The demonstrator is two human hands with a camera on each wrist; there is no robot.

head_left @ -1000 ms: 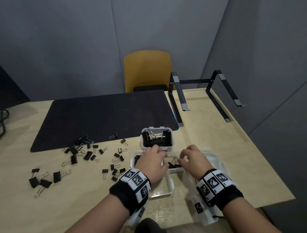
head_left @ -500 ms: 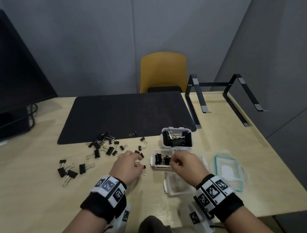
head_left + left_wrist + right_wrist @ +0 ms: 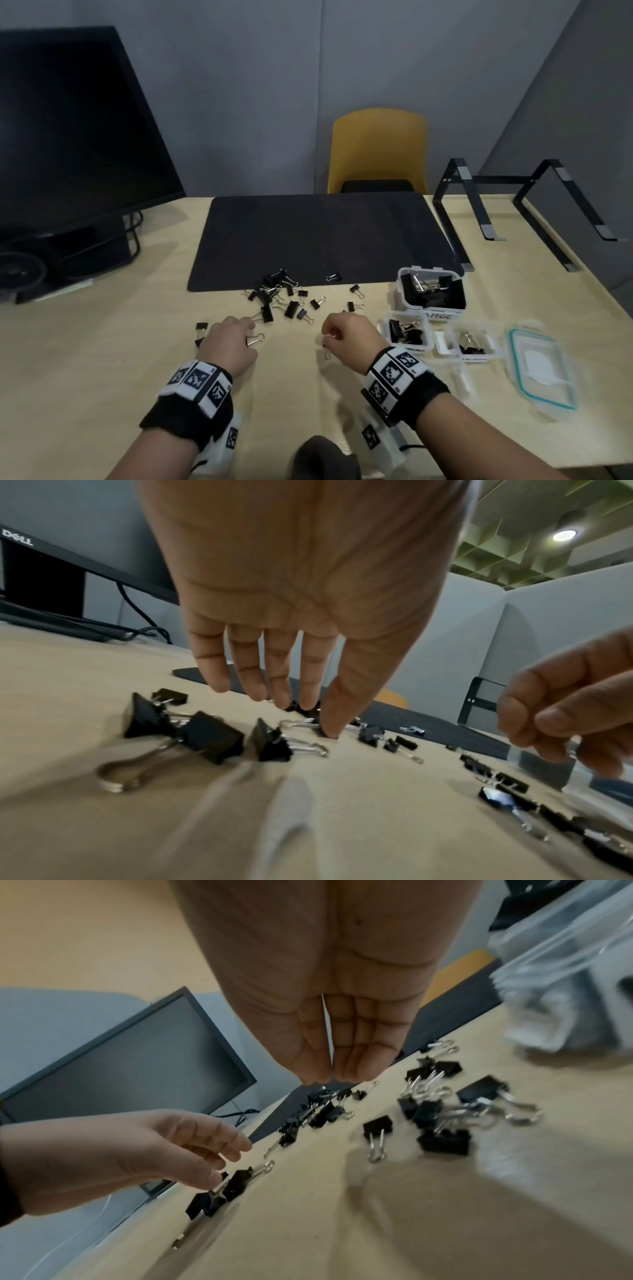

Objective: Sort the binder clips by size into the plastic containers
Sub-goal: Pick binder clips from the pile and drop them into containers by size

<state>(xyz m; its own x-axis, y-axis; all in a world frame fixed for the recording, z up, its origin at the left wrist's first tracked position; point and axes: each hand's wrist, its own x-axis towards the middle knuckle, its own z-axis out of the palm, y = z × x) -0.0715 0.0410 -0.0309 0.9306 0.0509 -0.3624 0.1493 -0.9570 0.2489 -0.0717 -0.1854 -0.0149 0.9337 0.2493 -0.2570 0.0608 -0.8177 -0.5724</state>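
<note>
The main risk from here was a mis-sort: the loose black binder clips with silver wire handles [image 3: 284,301] lay tangled in a scatter near the middle of the pale wooden table [image 3: 102,359], just off the near edge of the black desk mat [image 3: 318,240], so a pinch could lift two linked clips of different sizes at once. A fumbled clip could also skid away across the smooth top.

The left hand [image 3: 228,346] hovered low over the left end of the scatter, fingers extended downward and loosely spread; in the left wrist view its thumb tip touched a small clip [image 3: 322,730] on the table, with nothing yet lifted. The right hand [image 3: 349,337] hung above the right end of the scatter, fingers curled together; whether it held a clip could not be told.

The clear plastic containers sat toward the right edge: the tall one labelled for large clips [image 3: 431,294], and two shallow ones [image 3: 407,334] [image 3: 472,342] just in front, each already holding clips, all to the right of both hands.
</note>
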